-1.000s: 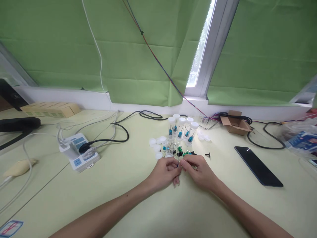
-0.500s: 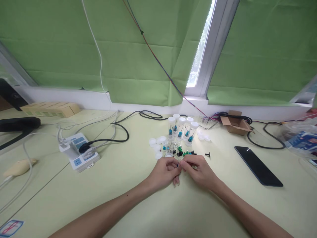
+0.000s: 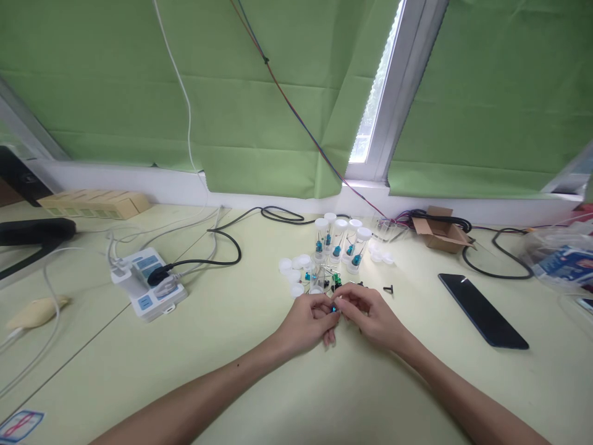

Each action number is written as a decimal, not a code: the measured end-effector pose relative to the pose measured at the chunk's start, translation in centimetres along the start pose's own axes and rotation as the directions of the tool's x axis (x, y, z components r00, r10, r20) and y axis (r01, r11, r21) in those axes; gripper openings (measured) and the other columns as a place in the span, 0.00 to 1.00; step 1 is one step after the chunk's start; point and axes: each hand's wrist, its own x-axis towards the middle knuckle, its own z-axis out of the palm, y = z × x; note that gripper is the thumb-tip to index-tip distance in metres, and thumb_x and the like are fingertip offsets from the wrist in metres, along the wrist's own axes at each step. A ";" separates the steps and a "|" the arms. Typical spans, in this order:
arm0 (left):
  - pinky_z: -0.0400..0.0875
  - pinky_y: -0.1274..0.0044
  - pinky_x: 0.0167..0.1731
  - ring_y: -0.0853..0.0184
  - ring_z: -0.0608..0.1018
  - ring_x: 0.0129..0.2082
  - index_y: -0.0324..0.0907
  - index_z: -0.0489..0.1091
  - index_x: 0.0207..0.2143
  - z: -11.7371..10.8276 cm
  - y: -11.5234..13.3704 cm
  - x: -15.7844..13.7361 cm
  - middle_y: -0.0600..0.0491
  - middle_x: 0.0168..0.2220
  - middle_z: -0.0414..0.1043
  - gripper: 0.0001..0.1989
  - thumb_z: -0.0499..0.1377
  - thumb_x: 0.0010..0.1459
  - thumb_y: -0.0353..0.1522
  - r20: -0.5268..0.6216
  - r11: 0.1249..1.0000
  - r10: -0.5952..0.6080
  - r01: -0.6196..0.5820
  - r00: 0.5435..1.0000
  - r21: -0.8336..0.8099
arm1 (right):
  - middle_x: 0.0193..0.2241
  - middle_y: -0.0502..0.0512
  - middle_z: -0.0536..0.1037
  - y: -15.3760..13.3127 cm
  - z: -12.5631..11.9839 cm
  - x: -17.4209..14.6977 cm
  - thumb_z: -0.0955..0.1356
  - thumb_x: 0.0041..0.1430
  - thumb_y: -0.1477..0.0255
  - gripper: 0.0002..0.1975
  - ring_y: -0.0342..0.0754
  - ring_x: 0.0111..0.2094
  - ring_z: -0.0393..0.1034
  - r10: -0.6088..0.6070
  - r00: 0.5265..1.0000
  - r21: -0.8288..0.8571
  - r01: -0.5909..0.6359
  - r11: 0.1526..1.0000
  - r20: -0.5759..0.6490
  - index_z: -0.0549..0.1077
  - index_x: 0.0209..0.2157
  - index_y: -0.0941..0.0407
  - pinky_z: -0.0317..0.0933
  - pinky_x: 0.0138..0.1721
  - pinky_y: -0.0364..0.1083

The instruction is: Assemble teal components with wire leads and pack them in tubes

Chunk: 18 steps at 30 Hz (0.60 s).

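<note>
Between the fingertips of both hands is a small blue part [image 3: 334, 308], mostly covered by fingers, so its exact kind does not show. My left hand [image 3: 308, 321] is closed on it from the left. Thumb and forefinger of my right hand [image 3: 370, 312] pinch at its upper right side. Just beyond the hands stands a clear tube without a cap [image 3: 317, 279]. Small green and black pieces [image 3: 337, 281] lie beside it, partly hidden by my right hand. Behind are several capped clear tubes [image 3: 340, 240] with blue pieces and thin rods inside.
White caps [image 3: 293, 275] lie left of the tubes, others [image 3: 382, 254] right. A black T-shaped piece [image 3: 389, 288] and a phone [image 3: 482, 311] lie to the right. A power strip [image 3: 152, 284] with cords sits left. An opened cardboard box [image 3: 442, 235] stands at the back.
My right hand has shifted slightly left and up over the small pieces, its fingers reaching over the blue part. More of the blue part shows now. My left hand stays in place.
</note>
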 end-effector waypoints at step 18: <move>0.69 0.79 0.18 0.69 0.74 0.17 0.37 0.71 0.31 -0.1 -0.3 0.1 0.54 0.18 0.71 0.12 0.60 0.58 0.38 0.008 1.000 0.009 -0.009 1.000 0.010 | 0.22 0.48 0.70 0.2 0.1 -0.1 0.67 0.62 0.66 0.08 0.43 0.23 0.63 0.019 1.000 0.078 -0.018 0.997 -0.007 0.74 0.33 0.56 0.57 0.26 0.43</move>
